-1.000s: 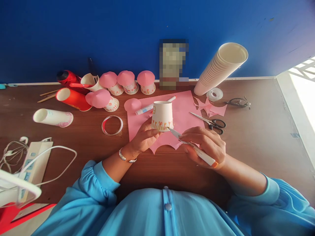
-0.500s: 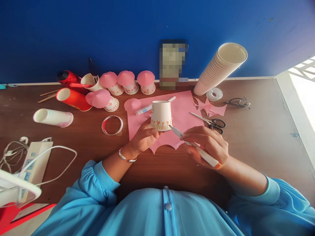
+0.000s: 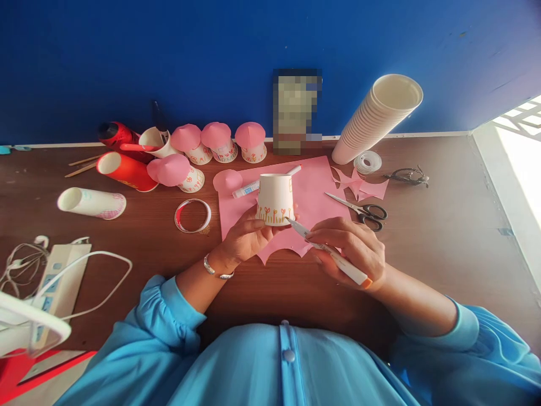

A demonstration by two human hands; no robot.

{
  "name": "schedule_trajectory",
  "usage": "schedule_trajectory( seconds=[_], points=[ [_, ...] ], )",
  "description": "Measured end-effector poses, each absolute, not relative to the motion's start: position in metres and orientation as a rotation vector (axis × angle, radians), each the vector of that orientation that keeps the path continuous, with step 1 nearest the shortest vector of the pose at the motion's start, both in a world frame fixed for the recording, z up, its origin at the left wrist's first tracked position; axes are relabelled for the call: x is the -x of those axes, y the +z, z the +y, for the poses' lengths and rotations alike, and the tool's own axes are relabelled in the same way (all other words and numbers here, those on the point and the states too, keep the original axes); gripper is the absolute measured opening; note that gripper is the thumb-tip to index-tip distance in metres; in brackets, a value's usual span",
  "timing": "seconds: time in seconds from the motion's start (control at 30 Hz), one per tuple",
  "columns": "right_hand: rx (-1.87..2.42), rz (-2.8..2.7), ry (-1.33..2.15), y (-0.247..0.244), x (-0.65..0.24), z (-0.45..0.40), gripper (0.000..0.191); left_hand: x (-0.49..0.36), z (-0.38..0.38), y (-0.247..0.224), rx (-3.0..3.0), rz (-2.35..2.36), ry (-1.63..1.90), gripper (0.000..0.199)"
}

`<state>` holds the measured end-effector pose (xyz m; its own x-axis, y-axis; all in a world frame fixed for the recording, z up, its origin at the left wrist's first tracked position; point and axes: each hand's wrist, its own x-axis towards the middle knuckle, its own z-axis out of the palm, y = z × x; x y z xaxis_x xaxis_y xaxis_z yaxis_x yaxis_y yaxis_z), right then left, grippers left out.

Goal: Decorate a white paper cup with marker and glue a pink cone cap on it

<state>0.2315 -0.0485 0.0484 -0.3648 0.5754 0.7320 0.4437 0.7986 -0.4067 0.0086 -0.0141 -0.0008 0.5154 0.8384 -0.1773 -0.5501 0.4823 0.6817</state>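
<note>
My left hand (image 3: 247, 237) grips a white paper cup (image 3: 275, 192) held upside down, its rim at the bottom. Orange and red flowers and stalks are drawn in a band round the rim, and part of a drawn square shows at the cup's right side. Between the fingers of my right hand (image 3: 353, 248) is a white marker pen (image 3: 338, 260) with an orange end; its tip is at the cup's lower right edge. Beneath the cup lies a pink paper sheet (image 3: 315, 186) with scalloped cuts, a glue tube (image 3: 245, 189) and a pink paper cone (image 3: 228, 179).
Scissors (image 3: 366, 212), pink scraps (image 3: 361, 185), clear tape (image 3: 367, 162), glasses (image 3: 408, 177) and a tall cup stack (image 3: 376, 118) stand or lie right. Pink-roofed cups (image 3: 216, 141), a red cup (image 3: 127, 171), a tape ring (image 3: 193, 216) and a power strip (image 3: 59, 282) are left.
The cup has turned slightly in my left hand, bringing more of the drawn square into view at its right side. My right hand and the marker have shifted a little left.
</note>
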Motion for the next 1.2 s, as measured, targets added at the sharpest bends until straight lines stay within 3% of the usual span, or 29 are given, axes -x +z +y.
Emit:
schedule_trajectory(
  seconds=[0.13, 0.33, 0.7, 0.87, 1.0, 1.2],
  points=[
    [0.756, -2.031, 0.185, 0.050, -0.232, -0.049, 0.009, -0.007, -0.014, -0.002, -0.597, 0.556, 0.897, 0.061],
    [0.719, -2.021, 0.204, 0.054, -0.233, -0.048, 0.010, -0.006, -0.015, -0.003, -0.585, 0.568, 0.892, 0.071],
    [0.728, -2.029, 0.219, 0.054, -0.234, -0.048, 0.010, -0.007, -0.015, -0.004, -0.566, 0.556, 0.920, 0.070],
    [0.694, -1.980, 0.290, 0.048, -0.239, -0.048, 0.035, -0.007, -0.015, -0.005, -0.571, 0.557, 0.915, 0.066],
    [0.843, -1.822, 0.413, 0.031, -0.237, -0.041, 0.041, -0.004, -0.016, -0.003, -0.562, 0.533, 0.843, 0.056],
    [0.873, -1.776, 0.628, 0.013, -0.231, -0.033, 0.078, 0.000, -0.016, 0.000, -0.577, 0.416, 0.711, 0.061]
  ],
)
